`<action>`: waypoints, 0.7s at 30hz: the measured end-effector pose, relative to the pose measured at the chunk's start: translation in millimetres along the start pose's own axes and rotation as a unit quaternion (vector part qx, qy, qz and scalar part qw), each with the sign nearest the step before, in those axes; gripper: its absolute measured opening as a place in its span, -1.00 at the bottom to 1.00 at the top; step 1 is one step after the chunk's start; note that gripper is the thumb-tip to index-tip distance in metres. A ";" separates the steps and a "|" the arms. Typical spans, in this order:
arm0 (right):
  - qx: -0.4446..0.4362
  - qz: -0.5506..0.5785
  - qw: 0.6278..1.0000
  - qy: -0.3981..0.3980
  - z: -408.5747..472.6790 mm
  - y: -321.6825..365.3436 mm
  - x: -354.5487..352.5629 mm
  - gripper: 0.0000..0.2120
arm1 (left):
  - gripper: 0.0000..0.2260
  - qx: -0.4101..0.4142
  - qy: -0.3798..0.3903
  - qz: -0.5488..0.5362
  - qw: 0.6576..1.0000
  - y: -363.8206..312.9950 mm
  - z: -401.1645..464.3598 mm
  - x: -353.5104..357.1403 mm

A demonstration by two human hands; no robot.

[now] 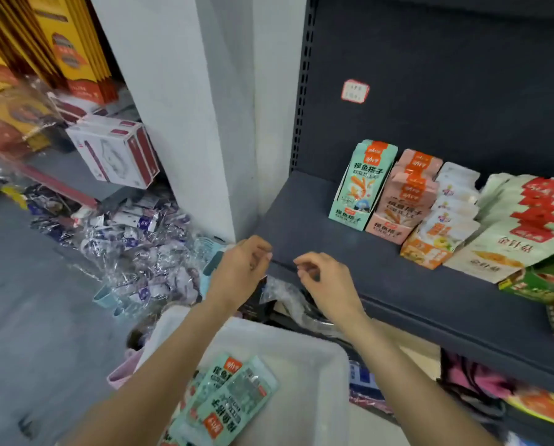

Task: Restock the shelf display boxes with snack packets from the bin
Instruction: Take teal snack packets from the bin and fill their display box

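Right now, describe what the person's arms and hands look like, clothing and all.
Both forearms are bare up to the frame's bottom edge: no sleeves visible. The left hand and right hand wear no gloves, and no watch, bracelet or ring shows. Blur hides finer detail.

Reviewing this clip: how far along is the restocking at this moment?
Done: the mint-green display box and pink display box stand on the dark shelf, pink visibly filled. In hand: nothing; left hand and right hand hover loosely curled at the shelf edge. Left: mint-green snack packets lie in the white plastic bin.
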State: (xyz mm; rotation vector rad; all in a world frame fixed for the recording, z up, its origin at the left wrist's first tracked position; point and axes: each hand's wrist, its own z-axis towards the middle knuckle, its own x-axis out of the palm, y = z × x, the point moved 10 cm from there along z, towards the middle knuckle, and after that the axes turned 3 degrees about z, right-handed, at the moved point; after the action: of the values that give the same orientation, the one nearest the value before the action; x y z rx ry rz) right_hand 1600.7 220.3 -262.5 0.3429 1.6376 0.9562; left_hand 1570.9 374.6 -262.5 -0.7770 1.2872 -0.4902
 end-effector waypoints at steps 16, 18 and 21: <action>0.144 -0.044 0.965 0.214 -161.3 -58.9 246.4 -0.31 | -0.52 -0.125 0.221 0.109 0.961 197.3 -206.4 49.1; 0.150 -0.068 0.959 0.229 -168.5 -68.6 258.4 -0.27 | -0.45 -0.122 0.238 0.129 0.955 206.3 -213.1 56.9; 0.165 -0.072 0.961 0.209 -173.2 -80.9 256.6 -0.25 | -0.39 -0.120 0.247 0.161 0.948 216.4 -216.7 61.1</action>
State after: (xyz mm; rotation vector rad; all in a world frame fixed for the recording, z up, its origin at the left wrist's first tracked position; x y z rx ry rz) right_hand 1384.7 271.7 -492.9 0.2513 2.1870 0.6707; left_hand 1355.0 422.3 -483.1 -0.6430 1.9333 -0.2691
